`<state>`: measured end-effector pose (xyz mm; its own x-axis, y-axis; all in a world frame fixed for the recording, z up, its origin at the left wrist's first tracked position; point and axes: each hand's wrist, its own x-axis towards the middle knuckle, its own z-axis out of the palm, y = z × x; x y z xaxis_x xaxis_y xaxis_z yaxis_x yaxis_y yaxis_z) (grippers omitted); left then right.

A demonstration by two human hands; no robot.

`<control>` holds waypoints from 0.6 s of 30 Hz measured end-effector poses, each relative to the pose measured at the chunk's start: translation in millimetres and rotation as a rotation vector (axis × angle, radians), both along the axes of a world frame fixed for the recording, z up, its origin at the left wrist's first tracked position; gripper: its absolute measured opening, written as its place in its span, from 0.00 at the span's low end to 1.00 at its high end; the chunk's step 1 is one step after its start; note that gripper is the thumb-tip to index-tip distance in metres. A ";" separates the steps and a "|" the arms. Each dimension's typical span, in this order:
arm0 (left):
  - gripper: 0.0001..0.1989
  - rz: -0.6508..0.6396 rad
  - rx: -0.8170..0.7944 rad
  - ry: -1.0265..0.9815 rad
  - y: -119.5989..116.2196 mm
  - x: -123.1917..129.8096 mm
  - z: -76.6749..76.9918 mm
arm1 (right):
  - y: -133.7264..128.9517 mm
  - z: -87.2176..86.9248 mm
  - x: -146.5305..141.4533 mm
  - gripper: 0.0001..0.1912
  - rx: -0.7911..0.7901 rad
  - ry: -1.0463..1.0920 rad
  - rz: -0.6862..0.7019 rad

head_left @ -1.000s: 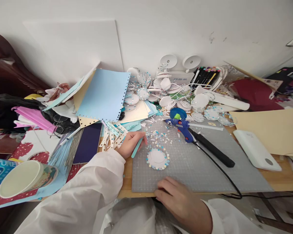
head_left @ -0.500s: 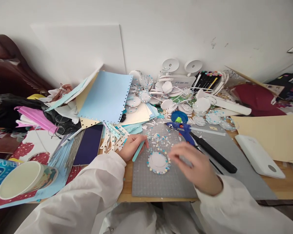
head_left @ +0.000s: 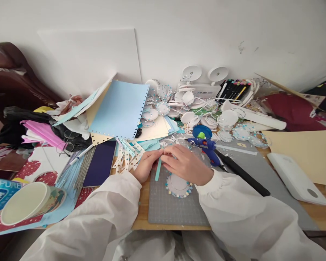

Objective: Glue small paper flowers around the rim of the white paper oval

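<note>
My left hand (head_left: 147,166) is closed in a pinch on a narrow light teal strip (head_left: 158,169), which hangs down over the cutting mat (head_left: 176,213). My right hand (head_left: 187,164) meets it, its fingertips closed together by the strip's upper end. Whatever those fingertips hold is hidden or too small to make out. Under my right hand lies a white paper disc (head_left: 178,184) edged with small blue and cream stars. My right hand and wrist cover part of it.
A blue glue gun (head_left: 203,144) lies beyond my right hand, near a black-handled tool (head_left: 244,174). Star-trimmed discs (head_left: 228,118) pile up at the back. Blue paper (head_left: 119,108), a dark phone (head_left: 100,163) and a paper cup (head_left: 24,203) stand left. A white device (head_left: 296,177) lies right.
My right hand has moved left from beside the disc to meet my left hand, now covering the loose stars. The teal strip in my left hand hangs more upright.
</note>
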<state>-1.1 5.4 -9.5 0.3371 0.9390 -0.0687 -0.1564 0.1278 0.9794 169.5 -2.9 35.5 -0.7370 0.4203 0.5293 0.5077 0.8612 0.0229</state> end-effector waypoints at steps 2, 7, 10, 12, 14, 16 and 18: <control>0.19 -0.004 -0.028 -0.051 0.6 -0.2 -1.2 | 2.9 -2.7 -1.1 0.06 0.071 -0.038 0.025; 0.21 -0.048 -0.016 -0.053 1.1 0.7 4.2 | 5.4 -4.0 -0.7 0.08 0.108 -0.090 0.028; 0.26 -0.069 0.028 0.025 -1.3 2.4 11.4 | 5.8 -4.6 5.4 0.10 0.065 -0.044 0.047; 0.28 -0.092 0.061 0.086 -4.2 2.7 15.6 | 5.6 -7.7 12.4 0.11 0.003 0.079 0.041; 0.27 -0.094 0.096 0.148 -7.2 1.8 17.7 | 3.9 -13.3 19.9 0.11 -0.071 0.297 -0.015; 0.23 -0.027 0.157 0.218 -9.5 0.2 17.6 | 0.5 -20.4 26.2 0.11 -0.173 0.556 -0.115; 0.18 0.109 0.245 0.258 -10.5 -1.3 16.3 | -4.2 -26.7 29.8 0.08 -0.316 0.794 -0.200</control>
<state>-2.3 -5.1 6.8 0.2353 0.9675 0.0925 0.1002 -0.1188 0.9878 199.3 -7.0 8.8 -0.0973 0.7157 0.6916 0.4150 0.6608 -0.6254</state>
